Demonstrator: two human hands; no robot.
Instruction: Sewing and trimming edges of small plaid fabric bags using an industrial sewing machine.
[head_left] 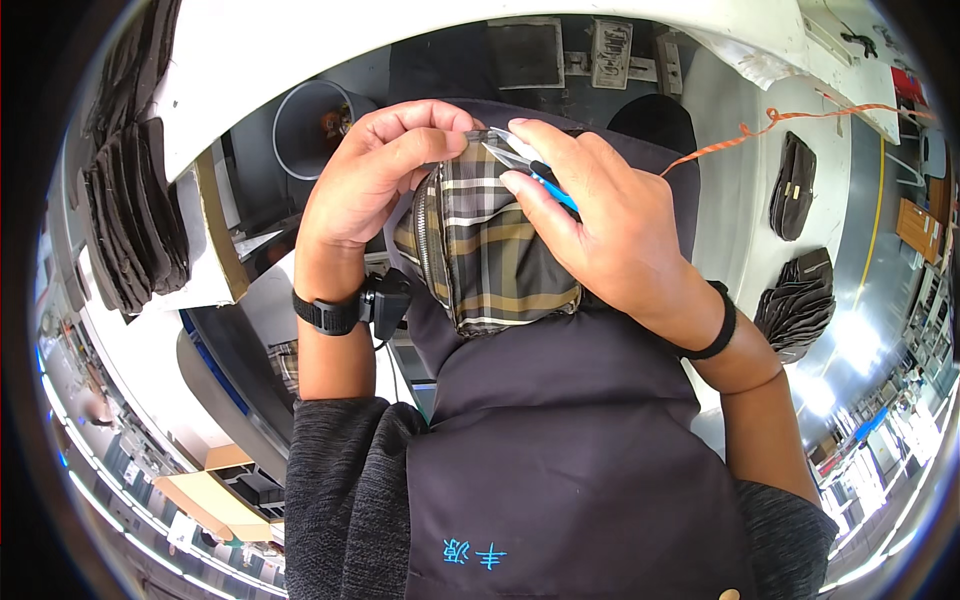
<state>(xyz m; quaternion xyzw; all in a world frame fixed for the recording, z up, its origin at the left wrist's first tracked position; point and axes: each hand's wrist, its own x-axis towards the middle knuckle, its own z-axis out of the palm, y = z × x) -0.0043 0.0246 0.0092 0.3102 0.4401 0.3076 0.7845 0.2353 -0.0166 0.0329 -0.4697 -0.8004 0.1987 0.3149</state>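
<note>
A plaid pouch (pixel 500 250) in olive, black and white, with a zipper along its left side, rests on my lap over a dark apron (pixel 560 460). My left hand (pixel 375 170) pinches a short dark strip at the top end of the pouch between thumb and fingers. My right hand (pixel 590 210) grips small thread snips (pixel 550 187) with blue handles and metal blades, their tips at that same dark strip near my left fingertips. Whether the blades touch it is too small to tell.
Stacks of dark fabric pieces (pixel 130 220) lie at left, with more dark bundles (pixel 795 305) on the right bench (pixel 735 130). A grey bin (pixel 290 130) stands beyond my left hand. An orange twisted cord (pixel 725 145) runs rightward. An open cardboard box (pixel 210 500) sits lower left.
</note>
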